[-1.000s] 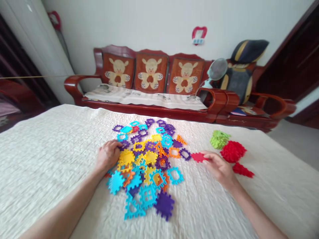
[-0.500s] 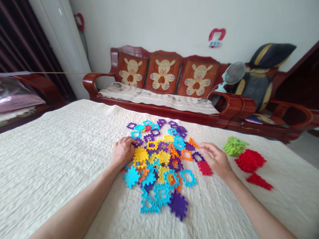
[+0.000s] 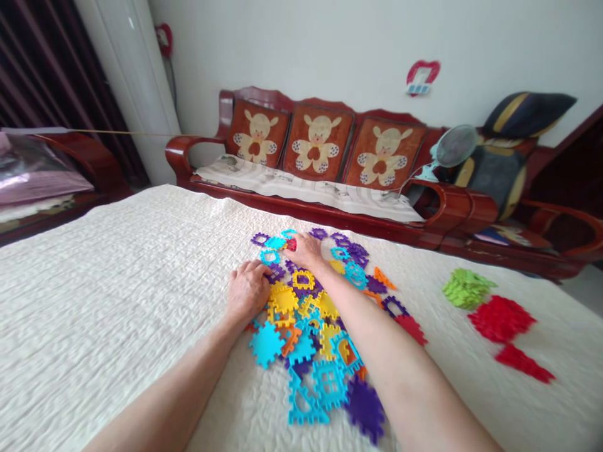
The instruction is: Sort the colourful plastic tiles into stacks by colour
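Soft diffuse light, stretched, blurry edges

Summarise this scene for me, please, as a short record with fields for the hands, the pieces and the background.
Left hand: at the left edge of the mixed pile, by a purple window piece
Right hand: at a red piece on the pile's far side; grip unclear
Mixed pile: mostly turquoise, purple, yellow, orange interlocking pieces
Right side: light green pile, red pile, red triangular stack
Surface: off-white quilted cover
Background: wooden sofa, three animal-design cushions, fan
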`<state>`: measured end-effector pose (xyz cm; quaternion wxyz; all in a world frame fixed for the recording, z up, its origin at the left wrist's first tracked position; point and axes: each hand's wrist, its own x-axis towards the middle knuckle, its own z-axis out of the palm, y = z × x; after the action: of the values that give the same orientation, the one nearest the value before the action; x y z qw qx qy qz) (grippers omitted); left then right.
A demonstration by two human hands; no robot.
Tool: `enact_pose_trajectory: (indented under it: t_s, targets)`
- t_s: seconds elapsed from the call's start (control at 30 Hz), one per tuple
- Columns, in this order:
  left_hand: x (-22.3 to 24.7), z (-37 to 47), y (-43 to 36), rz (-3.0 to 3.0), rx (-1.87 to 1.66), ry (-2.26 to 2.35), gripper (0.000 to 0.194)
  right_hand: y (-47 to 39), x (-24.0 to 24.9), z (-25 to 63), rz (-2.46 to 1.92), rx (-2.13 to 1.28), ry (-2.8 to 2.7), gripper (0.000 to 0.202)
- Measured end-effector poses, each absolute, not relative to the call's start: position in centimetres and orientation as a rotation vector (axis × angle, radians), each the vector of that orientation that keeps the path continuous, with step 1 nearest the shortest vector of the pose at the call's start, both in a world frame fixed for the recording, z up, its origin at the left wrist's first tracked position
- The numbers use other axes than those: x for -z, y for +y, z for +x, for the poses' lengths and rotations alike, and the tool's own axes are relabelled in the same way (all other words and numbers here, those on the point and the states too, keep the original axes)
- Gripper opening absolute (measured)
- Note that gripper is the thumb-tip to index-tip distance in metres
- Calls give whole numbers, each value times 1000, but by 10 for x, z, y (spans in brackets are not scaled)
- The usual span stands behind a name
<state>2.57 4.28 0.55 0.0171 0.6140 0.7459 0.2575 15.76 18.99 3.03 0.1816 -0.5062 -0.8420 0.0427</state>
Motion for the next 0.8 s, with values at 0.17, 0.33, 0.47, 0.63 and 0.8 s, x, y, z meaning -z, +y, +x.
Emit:
enact_pose_trajectory:
  t_s: [0.17,0.33,0.47,0.63,0.8]
  targets:
    - [-7,27,42,1917,-800,2316,34,193,-27,156,-1442,-156,-2345,46]
    - [-7,27,42,1909,-785,2316,35,182,-30,177,-1024,-133,-2230,56]
    - [-6,25,43,1921,-780,2316,38,161,-32,217,-806,-102,-2158,58]
    - [-6,22,41,1974,-720,2298,38,122,-36,309,-934,-100,-2065,55]
    - [-8,19,43,1993,-628,2307,42,80,-24,418,-1351,-184,-1740,49]
